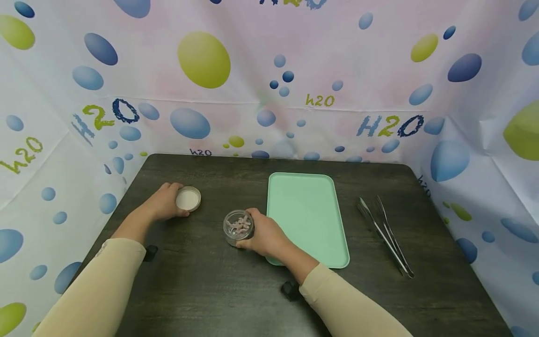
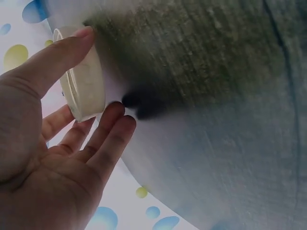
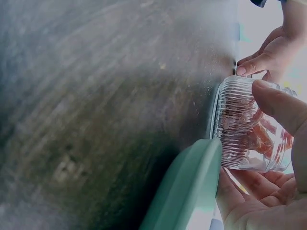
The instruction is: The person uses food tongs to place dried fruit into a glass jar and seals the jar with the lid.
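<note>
My left hand [image 1: 167,202] pinches a round cream lid [image 1: 188,199] by its edge at the left of the table. Thumb and fingers sit on opposite sides of the lid [image 2: 85,86] in the left wrist view. Near the middle, my right hand [image 1: 268,235] grips a clear glass jar [image 1: 232,239] from its right side. The jar has no lid on it and holds pinkish-brown pieces [image 1: 239,224]. Ribbed walls show on the jar [image 3: 235,120] in the right wrist view, where it stands upright on the table beside the green tray's edge.
A mint-green tray [image 1: 301,201] lies right of the jar, partly under my right wrist. Metal tongs [image 1: 389,238] rest farther right, their arms spread. The dark wooden table [image 1: 202,290] backs onto a patterned curtain [image 1: 252,70].
</note>
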